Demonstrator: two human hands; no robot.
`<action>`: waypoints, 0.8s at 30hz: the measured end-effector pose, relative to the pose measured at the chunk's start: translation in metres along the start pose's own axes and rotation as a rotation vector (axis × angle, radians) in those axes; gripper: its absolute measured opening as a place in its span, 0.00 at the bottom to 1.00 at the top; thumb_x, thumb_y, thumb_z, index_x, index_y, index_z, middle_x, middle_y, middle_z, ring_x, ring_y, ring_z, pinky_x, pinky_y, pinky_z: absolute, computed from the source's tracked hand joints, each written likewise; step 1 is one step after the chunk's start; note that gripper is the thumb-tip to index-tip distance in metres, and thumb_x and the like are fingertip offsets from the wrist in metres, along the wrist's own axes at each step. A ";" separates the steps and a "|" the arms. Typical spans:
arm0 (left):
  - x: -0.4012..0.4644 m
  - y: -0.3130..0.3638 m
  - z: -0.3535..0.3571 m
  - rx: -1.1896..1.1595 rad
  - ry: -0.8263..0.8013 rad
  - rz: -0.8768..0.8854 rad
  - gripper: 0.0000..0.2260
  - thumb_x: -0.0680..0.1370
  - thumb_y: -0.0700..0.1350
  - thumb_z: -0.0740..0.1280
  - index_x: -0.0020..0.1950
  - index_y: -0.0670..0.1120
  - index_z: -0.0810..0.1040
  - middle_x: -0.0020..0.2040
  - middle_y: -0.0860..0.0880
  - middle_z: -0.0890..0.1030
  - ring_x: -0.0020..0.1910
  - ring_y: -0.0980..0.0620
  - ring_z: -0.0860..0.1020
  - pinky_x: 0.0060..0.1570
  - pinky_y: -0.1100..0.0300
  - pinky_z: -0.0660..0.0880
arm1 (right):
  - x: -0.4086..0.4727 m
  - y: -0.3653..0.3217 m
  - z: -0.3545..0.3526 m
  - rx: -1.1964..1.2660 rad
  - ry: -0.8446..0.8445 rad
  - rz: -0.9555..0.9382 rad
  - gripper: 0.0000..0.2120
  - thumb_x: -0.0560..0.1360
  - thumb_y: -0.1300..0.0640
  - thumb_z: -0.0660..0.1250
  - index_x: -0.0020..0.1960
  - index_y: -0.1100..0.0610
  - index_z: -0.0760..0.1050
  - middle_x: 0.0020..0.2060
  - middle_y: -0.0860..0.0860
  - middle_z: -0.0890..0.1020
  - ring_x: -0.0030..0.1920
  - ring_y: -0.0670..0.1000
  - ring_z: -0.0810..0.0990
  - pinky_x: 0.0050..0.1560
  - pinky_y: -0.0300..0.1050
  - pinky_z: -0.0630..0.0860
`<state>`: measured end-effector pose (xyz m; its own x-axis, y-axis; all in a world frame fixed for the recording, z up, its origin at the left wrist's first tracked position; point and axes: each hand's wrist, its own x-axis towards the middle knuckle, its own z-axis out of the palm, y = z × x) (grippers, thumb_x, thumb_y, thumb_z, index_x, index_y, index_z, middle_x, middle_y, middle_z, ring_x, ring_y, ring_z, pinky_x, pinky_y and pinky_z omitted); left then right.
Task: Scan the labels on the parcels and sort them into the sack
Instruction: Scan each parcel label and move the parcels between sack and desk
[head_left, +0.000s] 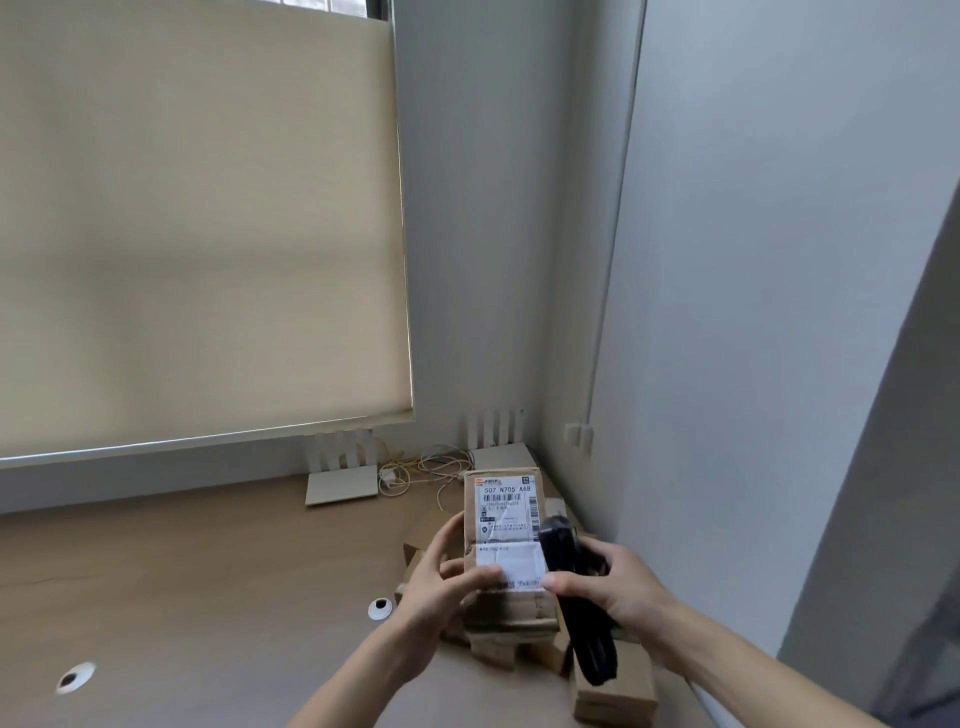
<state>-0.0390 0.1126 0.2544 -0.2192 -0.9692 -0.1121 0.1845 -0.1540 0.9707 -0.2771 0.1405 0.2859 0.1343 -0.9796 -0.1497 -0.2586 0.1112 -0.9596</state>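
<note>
While the parcel (501, 525) is gripped along its left edge by the left hand (441, 584), label up, a black scanner (576, 597) is clasped in the right hand (610, 587) at its 3 o'clock side. Other boxes (613, 686) lie beneath; bare counter (208, 597) stretches toward 9 o'clock.

1. Both forearms bare, reaching fwd from bottom of frame, converging toward centre-right.
2. Left hand (441, 582): fingers curled round the left edge of the parcel (506, 540), thumb laid across its front label, pointing right.
3. Right hand (605, 584): wrapped round the black scanner (571, 582), thumb extended left, tip on the parcel's label.
4. Thumb tips near each other, not touching.
</note>
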 end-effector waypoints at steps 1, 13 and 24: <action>-0.003 0.002 0.003 -0.007 0.006 -0.002 0.36 0.65 0.47 0.81 0.69 0.62 0.69 0.55 0.44 0.86 0.55 0.44 0.84 0.54 0.48 0.80 | -0.001 0.000 -0.004 -0.013 -0.003 -0.004 0.33 0.56 0.42 0.86 0.59 0.49 0.85 0.52 0.48 0.88 0.55 0.50 0.86 0.53 0.42 0.80; -0.030 0.014 0.004 0.215 0.226 -0.005 0.24 0.67 0.49 0.82 0.59 0.60 0.76 0.53 0.47 0.85 0.54 0.48 0.84 0.52 0.44 0.82 | -0.014 -0.020 -0.014 -0.514 0.067 -0.034 0.31 0.54 0.35 0.80 0.56 0.42 0.83 0.44 0.42 0.87 0.47 0.44 0.85 0.54 0.51 0.84; -0.035 0.029 -0.011 0.283 0.363 0.055 0.32 0.60 0.54 0.81 0.61 0.60 0.74 0.52 0.48 0.84 0.52 0.48 0.83 0.53 0.46 0.83 | -0.013 -0.046 0.001 -0.930 0.126 0.074 0.45 0.49 0.30 0.78 0.66 0.39 0.79 0.54 0.44 0.84 0.57 0.51 0.81 0.54 0.44 0.78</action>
<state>-0.0152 0.1397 0.2840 0.1425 -0.9868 -0.0770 -0.0930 -0.0908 0.9915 -0.2666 0.1481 0.3316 -0.0032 -0.9923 -0.1242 -0.9297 0.0487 -0.3650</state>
